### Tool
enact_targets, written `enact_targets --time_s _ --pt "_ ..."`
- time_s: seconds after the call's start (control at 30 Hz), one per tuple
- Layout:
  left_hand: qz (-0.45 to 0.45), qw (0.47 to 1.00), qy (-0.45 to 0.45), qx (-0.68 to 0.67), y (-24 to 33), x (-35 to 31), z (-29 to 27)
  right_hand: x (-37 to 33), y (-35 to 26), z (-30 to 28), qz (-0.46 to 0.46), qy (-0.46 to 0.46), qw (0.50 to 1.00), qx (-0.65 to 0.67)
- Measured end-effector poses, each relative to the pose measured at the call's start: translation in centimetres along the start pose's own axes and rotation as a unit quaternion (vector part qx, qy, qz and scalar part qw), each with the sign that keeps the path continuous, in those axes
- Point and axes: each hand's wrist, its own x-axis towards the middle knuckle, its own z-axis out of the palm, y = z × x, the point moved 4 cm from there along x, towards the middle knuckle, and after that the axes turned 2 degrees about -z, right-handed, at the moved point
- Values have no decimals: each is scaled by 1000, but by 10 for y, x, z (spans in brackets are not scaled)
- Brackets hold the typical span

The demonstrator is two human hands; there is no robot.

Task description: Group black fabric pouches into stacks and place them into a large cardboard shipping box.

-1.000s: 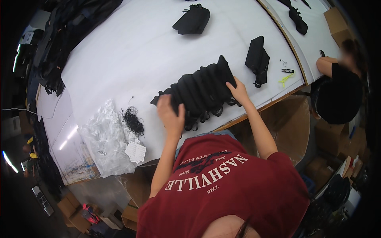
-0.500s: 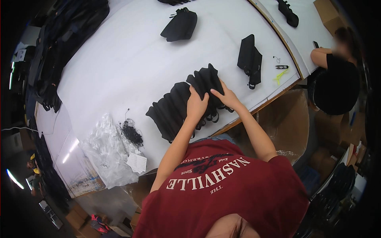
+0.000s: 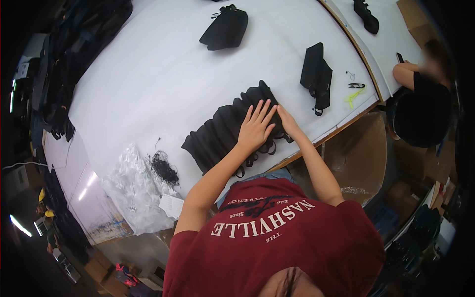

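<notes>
A row of black fabric pouches [image 3: 213, 134] lies overlapped on the white table before me, with small loops along the near edge. My left hand [image 3: 256, 127] rests flat on the right part of the row, its fingers spread. At the row's right end my right hand [image 3: 288, 121] stands on edge, fingers straight, its side against the pouches. Neither hand grips anything. What the black pieces are exactly cannot be made out.
Two further black fabric pieces [image 3: 225, 28] [image 3: 316, 74] lie beyond. Thread snips [image 3: 356, 85] and yellow strips [image 3: 353, 97] are at the right. Nearer left are tangled black cords [image 3: 163, 168] and clear plastic [image 3: 132, 193]. A person [image 3: 424, 104] sits at the far right.
My left hand has let go of the pouches and now lies flat on them. My right hand has straightened along the row's end. The gap in the row has closed.
</notes>
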Motion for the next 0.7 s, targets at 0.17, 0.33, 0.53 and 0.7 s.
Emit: enact_targets --time_s 0.17,0.33,0.53,0.7 --pt "-114 989 91 29 3 -19 -44 10 22 -13 11 -6 999 31" --pt "-157 985 65 14 -37 -40 -10 14 20 -11 11 7 1000 -23" --pt "-239 965 104 36 -60 -29 -31 12 16 -8 -36 18 997 -62" --pt "-269 952 -55 138 -93 -11 -46 0 -5 2 -5 33 989 -145"
